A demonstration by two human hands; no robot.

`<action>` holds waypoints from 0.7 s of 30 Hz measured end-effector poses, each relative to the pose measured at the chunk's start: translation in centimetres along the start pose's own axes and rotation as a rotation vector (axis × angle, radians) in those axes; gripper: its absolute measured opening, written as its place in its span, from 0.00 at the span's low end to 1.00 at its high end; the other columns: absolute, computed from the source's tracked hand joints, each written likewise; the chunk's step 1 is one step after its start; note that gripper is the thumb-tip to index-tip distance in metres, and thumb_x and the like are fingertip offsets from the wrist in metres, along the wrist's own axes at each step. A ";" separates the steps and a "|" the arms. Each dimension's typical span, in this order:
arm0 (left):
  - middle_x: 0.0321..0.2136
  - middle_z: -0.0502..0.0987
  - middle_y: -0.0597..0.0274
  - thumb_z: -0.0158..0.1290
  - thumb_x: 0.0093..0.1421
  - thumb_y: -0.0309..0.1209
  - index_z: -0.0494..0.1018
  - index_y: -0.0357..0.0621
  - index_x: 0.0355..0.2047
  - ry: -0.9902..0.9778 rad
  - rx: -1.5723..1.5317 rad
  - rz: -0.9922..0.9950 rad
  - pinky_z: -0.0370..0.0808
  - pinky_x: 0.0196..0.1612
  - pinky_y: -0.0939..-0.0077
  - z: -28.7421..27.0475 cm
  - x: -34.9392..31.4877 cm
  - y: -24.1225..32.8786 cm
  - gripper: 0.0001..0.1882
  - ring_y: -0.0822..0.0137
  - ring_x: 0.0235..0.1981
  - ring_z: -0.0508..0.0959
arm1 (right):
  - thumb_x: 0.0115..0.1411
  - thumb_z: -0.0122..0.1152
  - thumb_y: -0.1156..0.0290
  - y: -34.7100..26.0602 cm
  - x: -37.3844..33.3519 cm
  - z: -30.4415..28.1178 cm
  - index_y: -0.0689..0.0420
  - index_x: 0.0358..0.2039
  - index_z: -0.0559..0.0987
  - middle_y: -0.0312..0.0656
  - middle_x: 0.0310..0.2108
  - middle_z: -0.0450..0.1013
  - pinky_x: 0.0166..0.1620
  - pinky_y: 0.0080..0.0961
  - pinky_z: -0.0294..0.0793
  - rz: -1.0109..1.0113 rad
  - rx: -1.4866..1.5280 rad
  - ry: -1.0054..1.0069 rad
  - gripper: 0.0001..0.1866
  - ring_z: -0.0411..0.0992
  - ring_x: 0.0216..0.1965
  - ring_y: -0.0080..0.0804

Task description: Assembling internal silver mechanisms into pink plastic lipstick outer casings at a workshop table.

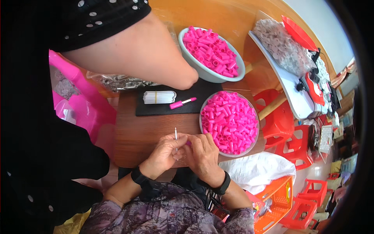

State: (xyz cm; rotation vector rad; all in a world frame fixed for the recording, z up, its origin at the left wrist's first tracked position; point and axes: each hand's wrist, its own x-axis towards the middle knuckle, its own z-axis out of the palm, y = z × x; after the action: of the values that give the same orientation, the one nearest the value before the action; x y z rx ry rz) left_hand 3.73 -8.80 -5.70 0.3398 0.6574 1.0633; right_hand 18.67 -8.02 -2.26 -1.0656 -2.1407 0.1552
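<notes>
My left hand (166,151) pinches a thin white stick (176,133), which points up away from me over the table edge. Close against it, my right hand (202,156) has its fingers curled round a small pink piece (189,143), mostly hidden by the fingers. A grey-rimmed round tub (201,124) full of short pink plastic tubes stands just right of my right hand. Beyond my hands, a black mat (150,110) bears a banded bundle of white sticks (159,97) and a pink piece with a white stick and pink tip (182,103).
Another person's bare arm (144,50) reaches in from the upper left over the mat. A pale blue basin (187,60) of pink tubes stands at the back. Clear bags (120,82) lie left; a white sack (257,167), orange crate (280,206) and red stools (278,117) stand right.
</notes>
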 end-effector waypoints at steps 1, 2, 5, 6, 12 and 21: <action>0.25 0.75 0.66 0.53 0.62 0.33 0.74 0.38 0.36 0.026 -0.002 0.030 0.57 0.19 0.87 0.1 -0.1 0.1 0.10 0.82 0.16 0.62 | 0.44 0.64 0.81 0.0 0.0 -0.5 0.62 0.37 0.73 0.46 0.30 0.70 0.32 0.35 0.67 -0.007 0.087 -0.029 0.17 0.68 0.30 0.44; 0.25 0.75 0.66 0.53 0.62 0.33 0.74 0.38 0.36 0.015 -0.003 0.019 0.57 0.19 0.87 0.1 -0.4 0.2 0.10 0.82 0.16 0.62 | 0.44 0.65 0.80 0.0 -0.1 -1.0 0.62 0.38 0.73 0.46 0.31 0.71 0.33 0.35 0.68 -0.014 0.175 -0.057 0.18 0.69 0.31 0.45; 0.25 0.75 0.61 0.53 0.62 0.34 0.74 0.35 0.35 0.087 0.229 0.124 0.56 0.17 0.86 -0.2 -0.4 0.9 0.12 0.80 0.15 0.63 | 0.45 0.65 0.80 1.9 -0.3 -3.2 0.63 0.38 0.74 0.48 0.32 0.71 0.35 0.36 0.69 -0.008 0.127 -0.057 0.17 0.70 0.33 0.46; 0.25 0.75 0.61 0.53 0.62 0.34 0.74 0.35 0.35 0.077 0.232 0.122 0.56 0.17 0.86 -0.6 -0.1 1.2 0.12 0.80 0.15 0.63 | 0.45 0.63 0.80 2.7 -0.4 -4.0 0.63 0.38 0.74 0.49 0.32 0.71 0.34 0.37 0.69 -0.006 0.067 -0.056 0.17 0.69 0.33 0.47; 0.26 0.75 0.59 0.53 0.62 0.34 0.74 0.33 0.37 0.089 0.226 0.148 0.54 0.16 0.87 -1.0 0.0 2.0 0.13 0.81 0.15 0.63 | 0.45 0.65 0.80 4.7 -0.6 -8.2 0.61 0.32 0.77 0.46 0.28 0.72 0.33 0.36 0.69 0.132 -0.040 -0.044 0.11 0.70 0.30 0.45; 0.27 0.75 0.58 0.52 0.62 0.33 0.71 0.35 0.41 0.049 0.147 0.163 0.57 0.17 0.86 -2.4 0.6 2.0 0.13 0.80 0.14 0.62 | 0.46 0.64 0.81 3.0 0.9 -5.9 0.61 0.31 0.77 0.45 0.24 0.70 0.29 0.35 0.67 0.089 0.059 0.001 0.10 0.69 0.26 0.44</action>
State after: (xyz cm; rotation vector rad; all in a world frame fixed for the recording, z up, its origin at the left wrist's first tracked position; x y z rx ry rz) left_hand 0.97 -7.48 -6.60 0.5032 0.7637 1.1845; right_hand 24.14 -6.58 1.33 -1.1272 -2.0762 0.2579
